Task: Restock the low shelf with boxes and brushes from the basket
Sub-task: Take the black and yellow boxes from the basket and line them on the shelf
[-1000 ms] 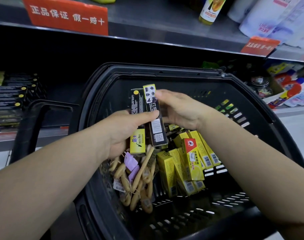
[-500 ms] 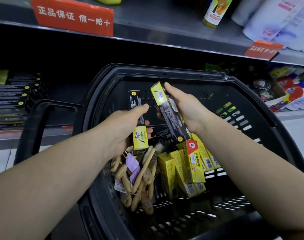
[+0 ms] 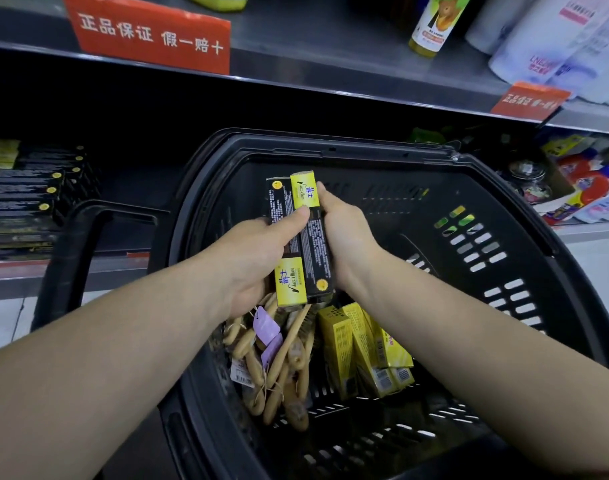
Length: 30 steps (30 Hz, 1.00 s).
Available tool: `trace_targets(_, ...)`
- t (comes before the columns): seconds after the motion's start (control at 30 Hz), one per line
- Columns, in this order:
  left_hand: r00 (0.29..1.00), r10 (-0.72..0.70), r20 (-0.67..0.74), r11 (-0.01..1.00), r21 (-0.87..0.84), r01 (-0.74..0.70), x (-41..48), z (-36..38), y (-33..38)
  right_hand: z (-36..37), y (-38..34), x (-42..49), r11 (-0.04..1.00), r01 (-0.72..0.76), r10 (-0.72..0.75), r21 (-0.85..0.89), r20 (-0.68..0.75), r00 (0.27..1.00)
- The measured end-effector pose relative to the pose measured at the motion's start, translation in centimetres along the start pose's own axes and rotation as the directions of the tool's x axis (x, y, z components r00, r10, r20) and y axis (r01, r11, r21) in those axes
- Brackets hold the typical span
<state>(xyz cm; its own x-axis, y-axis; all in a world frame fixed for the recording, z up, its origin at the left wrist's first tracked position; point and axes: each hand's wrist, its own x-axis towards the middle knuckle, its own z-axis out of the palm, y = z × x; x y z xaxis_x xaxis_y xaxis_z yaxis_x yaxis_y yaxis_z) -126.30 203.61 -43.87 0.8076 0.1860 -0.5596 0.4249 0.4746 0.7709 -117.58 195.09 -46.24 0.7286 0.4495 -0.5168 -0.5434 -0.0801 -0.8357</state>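
Note:
Over the black basket [image 3: 503,188] I hold two long black-and-yellow boxes side by side. My left hand [image 3: 258,258] grips the left box [image 3: 279,206], thumb pressed across both. My right hand [image 3: 344,237] clasps the right box [image 3: 316,251] from the right side. Below them in the basket lie several wooden brushes [image 3: 282,362] with purple tags and several yellow boxes [image 3: 361,355] standing on end. The low shelf [image 3: 88,271] is at the left, with matching black boxes [image 3: 32,199] stacked on it.
The basket's handle [image 3: 78,251] sticks up at the left, in front of the low shelf. An upper shelf [image 3: 330,64] with red signs, a bottle and white packs runs overhead. Colourful packets and a jar [image 3: 531,178] sit at the right.
The right hand swung its box from a tilt to lie straight against the left hand's box. The left thumb now presses over both boxes, held together.

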Motion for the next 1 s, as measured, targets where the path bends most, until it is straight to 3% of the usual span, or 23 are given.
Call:
trace_targets(0.13, 0.995, 0.048, -0.09, 0.998, -0.03, -0.05, 0.3, -0.4, 0.1, -0.5, 0.0, -0.4, 0.968, -0.019, 0.077, -0.251, 0.221, 0.972)
trace_targets(0.2, 0.993, 0.042, -0.109, 0.996, -0.069, -0.049, 0.4, -0.6, 0.1, -1.4, -0.1, -0.4, 0.932, -0.029, 0.182, -0.362, 0.397, 0.9)
trace_targets(0.3, 0.994, 0.02, -0.104, 0.995, -0.095, -0.03, 0.5, -0.6, 0.2, -3.3, -0.9, -0.7, 0.847, 0.086, 0.256, -0.524, 0.545, 0.798)
trace_targets(0.47, 0.982, 0.042, -0.185, 0.997, -0.049, -0.052, 0.8, -0.8, 0.1, -7.1, -4.0, -0.1, 0.746, 0.169, 0.179, -0.644, 0.438, 0.881)
trace_targets(0.53, 0.976, 0.038, -0.215, 0.999, -0.011, -0.041, 0.9, -0.8, 0.0, -9.3, -5.2, 0.1, 0.712, 0.216, 0.144, -0.668, 0.44, 0.886)
trace_targets(0.63, 0.977, 0.031, -0.212, 0.999, 0.047, -0.022, 0.9, -0.9, -0.2, -11.7, -6.5, -0.2, 0.746, 0.217, 0.152, -0.63, 0.478, 0.865)
trace_targets(0.73, 0.996, -0.014, -0.087, 0.981, 0.192, 0.031, 0.8, -0.8, -0.6, -11.4, -6.4, -0.3, 0.763, 0.197, 0.199, -0.615, 0.514, 0.834)
trace_targets(0.87, 0.987, -0.122, 0.109, 0.961, 0.261, 0.09, 0.1, -0.1, -0.6, -8.4, -5.4, 0.2, 0.769, 0.225, 0.12, -0.598, 0.481, 0.868)
trace_targets(1.0, 0.987, -0.089, 0.134, 0.957, 0.286, 0.047, -0.1, -0.2, -0.7, -6.4, -3.3, 0.6, 0.872, 0.182, 0.05, -0.454, 0.453, 0.89)
